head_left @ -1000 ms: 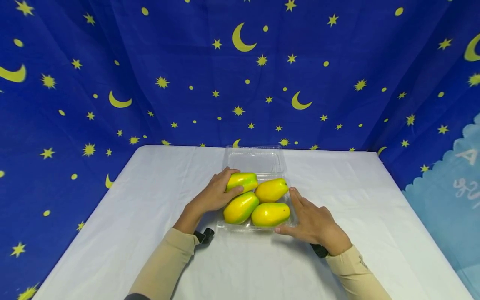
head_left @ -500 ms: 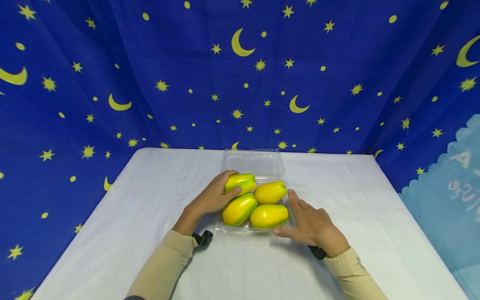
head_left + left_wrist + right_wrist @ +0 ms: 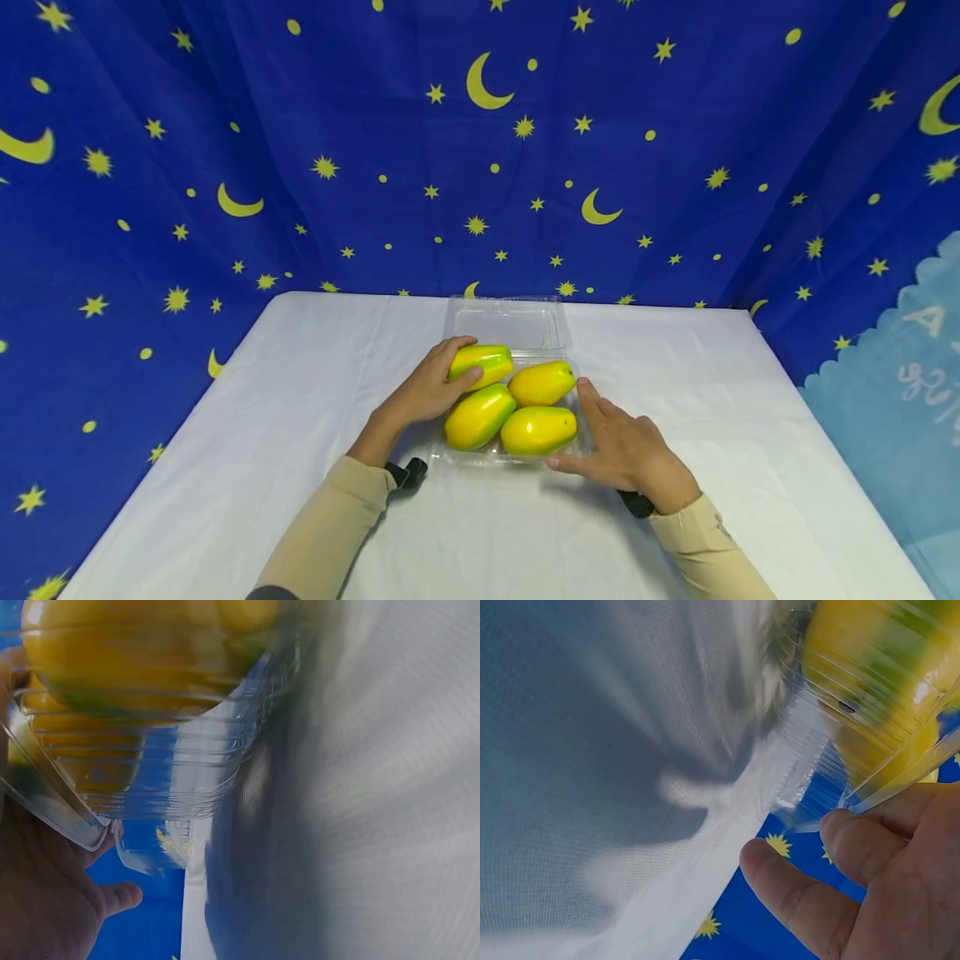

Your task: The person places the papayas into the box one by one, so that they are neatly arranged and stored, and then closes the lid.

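Observation:
Several yellow-green papayas lie in a clear plastic clamshell box point(image 3: 467, 457) in the head view, with its lid point(image 3: 506, 327) folded back behind. My left hand point(image 3: 427, 385) grips the back-left papaya point(image 3: 483, 358), thumb on its near side and fingers over its far side. Just in front of it lies another papaya point(image 3: 478, 417). At the box's right side, my right hand point(image 3: 630, 446) has its fingers extended beside the back-right papaya point(image 3: 542, 383) and its thumb by the front-right papaya point(image 3: 538, 430). The right wrist view shows fingertips point(image 3: 840, 819) at the ribbed wall's rim.
The box stands on a table with a white cloth point(image 3: 225, 467). A blue curtain point(image 3: 375, 108) with yellow moons and stars hangs behind and at the sides. A light-blue panel point(image 3: 892, 400) with white lettering is at the right.
The head view shifts slightly. Both hands, the papayas and the box keep their places relative to one another.

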`<state>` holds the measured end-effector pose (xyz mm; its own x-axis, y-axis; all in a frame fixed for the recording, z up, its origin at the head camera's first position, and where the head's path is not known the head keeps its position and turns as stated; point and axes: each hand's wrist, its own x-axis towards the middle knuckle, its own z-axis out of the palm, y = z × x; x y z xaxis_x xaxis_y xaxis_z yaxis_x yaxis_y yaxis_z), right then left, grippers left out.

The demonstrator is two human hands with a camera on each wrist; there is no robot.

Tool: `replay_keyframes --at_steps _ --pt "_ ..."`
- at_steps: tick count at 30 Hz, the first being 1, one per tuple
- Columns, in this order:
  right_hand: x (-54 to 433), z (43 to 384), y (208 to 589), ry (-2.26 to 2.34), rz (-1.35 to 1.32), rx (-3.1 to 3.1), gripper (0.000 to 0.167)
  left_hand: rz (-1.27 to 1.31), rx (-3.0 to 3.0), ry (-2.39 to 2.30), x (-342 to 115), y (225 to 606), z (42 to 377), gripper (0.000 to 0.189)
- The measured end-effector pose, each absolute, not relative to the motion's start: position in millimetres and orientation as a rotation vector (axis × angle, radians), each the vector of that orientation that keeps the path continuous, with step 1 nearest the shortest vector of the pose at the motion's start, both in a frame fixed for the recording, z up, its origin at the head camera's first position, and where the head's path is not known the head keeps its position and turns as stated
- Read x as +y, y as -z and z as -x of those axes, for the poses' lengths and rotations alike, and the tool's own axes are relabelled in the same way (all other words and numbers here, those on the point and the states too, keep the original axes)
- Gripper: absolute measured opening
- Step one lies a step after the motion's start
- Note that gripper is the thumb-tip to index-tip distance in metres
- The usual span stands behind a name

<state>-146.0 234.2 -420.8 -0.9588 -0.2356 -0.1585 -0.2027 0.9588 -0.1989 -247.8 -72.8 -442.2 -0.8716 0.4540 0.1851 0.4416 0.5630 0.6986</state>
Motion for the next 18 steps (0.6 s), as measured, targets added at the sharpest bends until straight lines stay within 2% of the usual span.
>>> replay_keyframes --at_steps 18 --pt "237.4 146.5 417.2 0.298 0.367 2.921 0.125 -0.839 2.772 -1.244 -78.4 439.1 248.0 0.06"
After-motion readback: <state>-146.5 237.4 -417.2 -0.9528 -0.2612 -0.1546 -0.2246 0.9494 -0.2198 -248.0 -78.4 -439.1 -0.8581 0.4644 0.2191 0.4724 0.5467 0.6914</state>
